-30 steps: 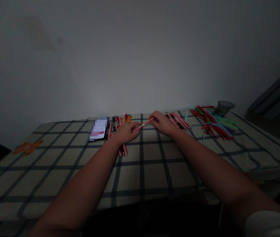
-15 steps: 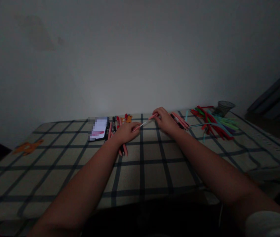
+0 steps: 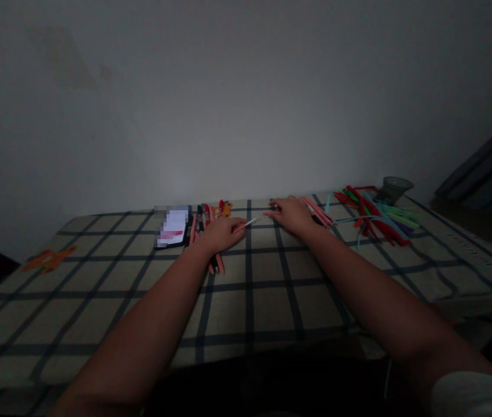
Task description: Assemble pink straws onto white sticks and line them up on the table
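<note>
Across the near edge of a counter [image 3: 267, 307] spread with a pale cloth checked in dark lines, a person's two bare arms reach forward in dim light, with a white sleeve [image 3: 476, 394] showing at the lower right corner.

Farther up the cloth, the left hand [image 3: 222, 231] is closed, thumb and fingers pinched on a slim stick [image 3: 252, 222] that is pinkish at the grip and white at its free end. The stick points up and to the right, its tip just short of the right hand [image 3: 292, 213]. That hand lies low over the cloth with its fingers stretched toward the left. Whether it has hold of anything cannot be told in the gloom.

A few pink and dark pens [image 3: 216, 265] lie on the cloth beneath and just behind the left wrist. To the left of that hand sits a dark-edged flat object [image 3: 173, 227] with a pale face. Well apart, near the left edge, lies an orange cut-out shape [image 3: 48, 259].

Just beside the right hand, on its far right side, is a small row of pink pens [image 3: 318, 212]. Beyond them, toward the right corner, sprawls a loose heap of red, green and blue sticks [image 3: 376, 217], and a dark cup [image 3: 396, 186] stands upright at its far end. A small orange figure [image 3: 224, 208] rests near the back edge, and a plain grey wall [image 3: 246, 104] rises behind.
</note>
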A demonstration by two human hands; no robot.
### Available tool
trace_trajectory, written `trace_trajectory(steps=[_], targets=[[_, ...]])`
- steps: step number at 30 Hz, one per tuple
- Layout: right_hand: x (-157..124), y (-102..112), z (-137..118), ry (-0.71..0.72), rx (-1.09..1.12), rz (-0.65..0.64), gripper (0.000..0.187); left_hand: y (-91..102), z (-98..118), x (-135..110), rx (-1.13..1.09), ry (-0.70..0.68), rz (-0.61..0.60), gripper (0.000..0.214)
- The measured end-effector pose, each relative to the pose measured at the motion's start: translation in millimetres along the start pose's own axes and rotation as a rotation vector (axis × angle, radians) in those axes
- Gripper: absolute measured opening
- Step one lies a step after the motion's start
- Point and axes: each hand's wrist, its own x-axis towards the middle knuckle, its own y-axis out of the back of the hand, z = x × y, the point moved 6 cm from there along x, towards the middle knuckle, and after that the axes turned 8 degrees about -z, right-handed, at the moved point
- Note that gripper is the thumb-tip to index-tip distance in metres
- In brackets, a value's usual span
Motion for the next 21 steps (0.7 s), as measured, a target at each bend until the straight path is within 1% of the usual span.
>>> trace_trajectory(steps=[3, 7, 9, 11, 14, 16, 18, 21], targets=[[0, -2, 4, -0.044, -0.043, -0.023, 0.044, 0.1, 5, -1, -0.018, -0.03, -0.024, 0.038], [2, -5, 4, -0.018, -0.104, -0.083, 0.043, 1.3, 7, -2, -0.039, -0.019, -0.024, 0.041], [1, -5, 2, -0.006, -0.097, -0.082, 0.041, 0.3, 6, -2, -0.046, -0.016, -0.04, 0.042], [1, -2, -3, 0.049, -0.034, -0.055, 0.036, -0.2, 5, -2, -0.04, -0.015, -0.044, 0.042], [-1, 2, -16, 0.206, 0.117, -0.01, 0.028, 0.8, 4, -1, -0.022, -0.018, -0.029, 0.041], [-3, 1, -23, 0.298, 0.172, -0.013, 0.026, 0.6, 3, -1, -0.022, -0.026, -0.03, 0.041], [-2, -2, -26, 0.348, 0.175, -0.038, 0.024, 0.0, 3, -1, -0.027, -0.027, -0.034, 0.041], [0, -8, -24, 0.359, 0.17, -0.068, 0.021, -1.0, 2, -1, -0.033, -0.022, -0.03, 0.041]])
